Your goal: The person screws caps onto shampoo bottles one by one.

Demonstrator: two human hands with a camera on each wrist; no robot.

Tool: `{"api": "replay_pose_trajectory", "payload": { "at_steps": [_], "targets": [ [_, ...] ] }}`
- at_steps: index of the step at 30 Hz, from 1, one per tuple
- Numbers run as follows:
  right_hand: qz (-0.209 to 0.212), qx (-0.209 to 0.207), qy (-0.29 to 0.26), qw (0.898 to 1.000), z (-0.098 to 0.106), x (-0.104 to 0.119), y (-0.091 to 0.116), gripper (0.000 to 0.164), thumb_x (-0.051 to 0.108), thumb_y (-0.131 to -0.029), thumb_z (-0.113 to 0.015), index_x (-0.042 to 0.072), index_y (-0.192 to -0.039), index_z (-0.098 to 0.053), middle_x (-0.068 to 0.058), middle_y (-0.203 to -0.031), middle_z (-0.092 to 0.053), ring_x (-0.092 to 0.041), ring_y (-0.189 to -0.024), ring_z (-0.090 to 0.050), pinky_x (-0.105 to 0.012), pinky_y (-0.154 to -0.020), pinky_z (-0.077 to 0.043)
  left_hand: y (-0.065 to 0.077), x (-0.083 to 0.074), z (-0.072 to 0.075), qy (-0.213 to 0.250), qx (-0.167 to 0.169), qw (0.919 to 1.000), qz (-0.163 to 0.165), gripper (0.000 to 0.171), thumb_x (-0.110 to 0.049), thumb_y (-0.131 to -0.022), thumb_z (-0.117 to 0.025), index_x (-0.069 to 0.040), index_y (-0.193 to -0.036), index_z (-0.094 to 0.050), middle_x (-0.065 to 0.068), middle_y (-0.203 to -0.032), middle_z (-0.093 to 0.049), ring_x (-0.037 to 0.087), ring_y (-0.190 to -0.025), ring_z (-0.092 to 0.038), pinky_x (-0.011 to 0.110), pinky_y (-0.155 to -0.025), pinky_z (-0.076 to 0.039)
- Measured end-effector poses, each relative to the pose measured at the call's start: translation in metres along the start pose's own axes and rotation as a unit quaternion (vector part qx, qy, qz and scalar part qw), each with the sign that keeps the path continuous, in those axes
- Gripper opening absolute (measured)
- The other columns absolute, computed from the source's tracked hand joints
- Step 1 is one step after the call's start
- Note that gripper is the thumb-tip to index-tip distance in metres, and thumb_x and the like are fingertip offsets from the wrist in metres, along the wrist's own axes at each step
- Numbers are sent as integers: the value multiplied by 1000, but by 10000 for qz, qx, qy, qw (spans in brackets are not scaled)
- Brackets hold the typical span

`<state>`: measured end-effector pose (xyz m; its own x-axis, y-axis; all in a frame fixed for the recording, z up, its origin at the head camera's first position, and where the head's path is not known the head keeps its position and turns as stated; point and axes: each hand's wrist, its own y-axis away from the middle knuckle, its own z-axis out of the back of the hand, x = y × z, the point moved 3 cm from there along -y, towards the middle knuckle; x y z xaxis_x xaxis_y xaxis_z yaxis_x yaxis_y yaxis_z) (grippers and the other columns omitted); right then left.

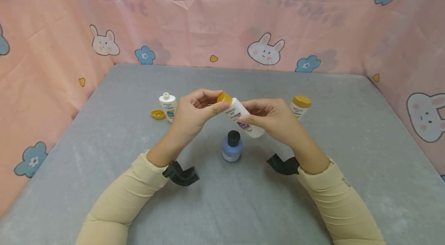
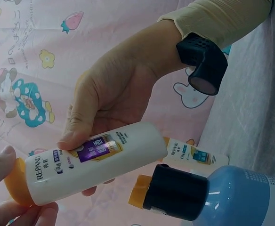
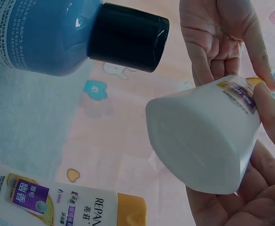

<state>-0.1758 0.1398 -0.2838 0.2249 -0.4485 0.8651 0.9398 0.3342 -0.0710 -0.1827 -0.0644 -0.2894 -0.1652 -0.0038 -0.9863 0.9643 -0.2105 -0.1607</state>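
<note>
Tilted above the table is a white bottle [image 1: 251,129] with a purple label and a yellow cap [image 1: 225,98]. My left hand [image 1: 194,111] pinches the cap between thumb and fingers. Around the bottle's body my right hand [image 1: 274,119] holds on, thumb in front and fingers behind; the left wrist view shows that right hand [image 2: 118,89] too. In the right wrist view the bottle's base [image 3: 194,146] faces the camera. Below the hands stands a blue bottle [image 1: 231,150] with a black cap [image 1: 234,138], upright and touched by neither hand.
Left of the hands stands an uncapped white bottle [image 1: 168,105], with a yellow cap [image 1: 158,114] lying beside it. Partly behind the right hand stands another white bottle [image 1: 299,110] with a yellow cap. A patterned pink cloth [image 1: 215,21] surrounds the grey table [image 1: 229,206].
</note>
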Motion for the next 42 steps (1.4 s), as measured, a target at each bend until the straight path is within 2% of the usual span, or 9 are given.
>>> {"api": "replay_pose_trajectory", "payload": {
  "at_steps": [16, 23, 30, 42],
  "targets": [
    [-24, 156, -150, 9998, 3, 1, -1, 30, 14, -89, -75, 4, -118, -73, -16, -108, -74, -22, -88, -70, -34, -74, -58, 1, -1, -2, 100, 140, 9993, -328, 33, -3, -88, -74, 2, -119, -68, 17, -115, -70, 12, -98, -70, 27, -91, -58],
    [43, 297, -331, 9990, 5, 2, -1, 29, 11, -90, -72, 1, -118, -72, -18, -107, -74, -18, -87, -70, -33, -76, -58, 2, -2, -3, 221, 236, 9985, -448, 33, -1, -88, -73, 4, -120, -66, 18, -116, -69, 13, -99, -69, 28, -92, -58],
    [120, 407, -434, 9982, 6, 1, -1, 27, 9, -91, -71, -1, -116, -72, -18, -106, -74, -16, -86, -70, -32, -77, -58, 3, -2, -3, 201, 247, 9985, -449, 33, -1, -88, -73, 4, -120, -66, 19, -116, -70, 13, -98, -70, 28, -92, -58],
    [17, 517, -643, 9966, 6, -1, -1, 28, 7, -91, -71, -3, -116, -71, -17, -107, -74, -18, -90, -69, -34, -80, -57, 2, 0, -3, 200, 342, 9984, -398, 33, -4, -90, -72, 1, -122, -66, 16, -118, -69, 16, -102, -69, 28, -92, -57]
  ]
}}
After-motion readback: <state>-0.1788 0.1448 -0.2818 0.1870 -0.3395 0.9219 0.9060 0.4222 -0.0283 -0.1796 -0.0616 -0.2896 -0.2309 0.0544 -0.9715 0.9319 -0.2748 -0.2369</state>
